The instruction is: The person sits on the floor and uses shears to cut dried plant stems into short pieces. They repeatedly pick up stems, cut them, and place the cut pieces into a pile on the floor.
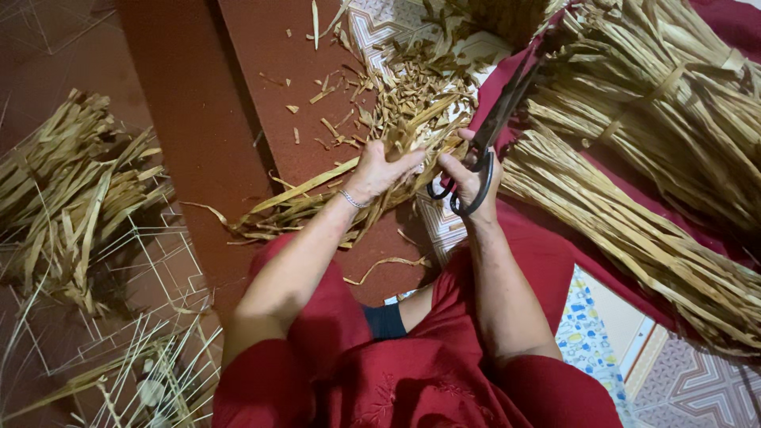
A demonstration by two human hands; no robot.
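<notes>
Gripping a bunch of dried leaf strips [333, 194], the left hand [379, 168] is curled shut around the bunch near its far end. Bunch lies across the red floor [198, 103], tails trailing toward the left edge. Right hand [469, 176] has fingers through the loops of dark scissors [483, 139], closed on the handles; blades point up and away, and whether they are parted is hard to tell. Both hands nearly touch at the bunch's far end.

Cut scraps [404, 87] sit in a heap just beyond the hands, on a patterned mat [372, 28]. Big tied bundles [650, 119] lie to the right on red cloth [729, 24]. Loose strips [71, 190] pile at the floor's left edge, with a thin-stick frame [151, 317] near them.

Step looks like trimming strip ends, judging by the scraps. Next move likely needs the blades brought across the ends while the left hand keeps the bunch tight and fingers clear of the cut.
</notes>
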